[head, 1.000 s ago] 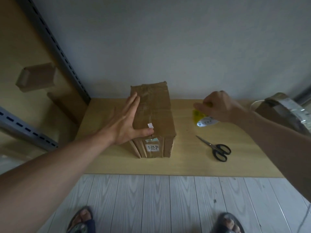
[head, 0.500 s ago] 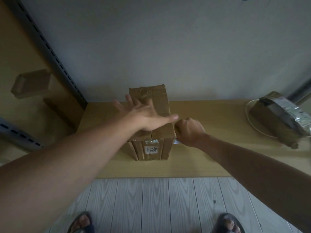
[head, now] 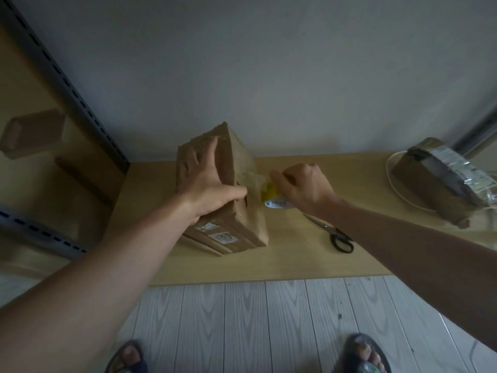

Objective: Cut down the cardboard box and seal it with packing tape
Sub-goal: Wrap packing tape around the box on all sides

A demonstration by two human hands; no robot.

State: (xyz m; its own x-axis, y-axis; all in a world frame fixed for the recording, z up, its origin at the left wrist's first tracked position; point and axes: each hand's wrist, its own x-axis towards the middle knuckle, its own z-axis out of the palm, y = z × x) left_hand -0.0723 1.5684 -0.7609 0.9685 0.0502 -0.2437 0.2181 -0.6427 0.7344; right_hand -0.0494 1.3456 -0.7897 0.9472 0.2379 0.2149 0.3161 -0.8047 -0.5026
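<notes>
A brown cardboard box [head: 243, 184] lies on the wooden table [head: 295, 259], tipped up onto its left edge so its right side faces up. My left hand [head: 207, 181] lies flat on the box's top face, thumb hooked over the raised edge. Beside the box's right side, my right hand [head: 301, 185] grips a yellow roll of packing tape [head: 270, 193]. A clear strip of tape runs from the roll onto the box's side. Black-handled scissors [head: 334, 235] lie on the table to the right, apart from both hands.
A wrapped brown parcel [head: 441, 176] with silver tape and a white cable sits at the table's right end. A grey slotted shelf upright [head: 67, 84] stands at left with a small cardboard box [head: 32, 133] behind it. My sandalled feet stand on the pale plank floor.
The box has been tilted up onto its left edge. My right hand moved from the box's front right corner back along its side with the tape roll.
</notes>
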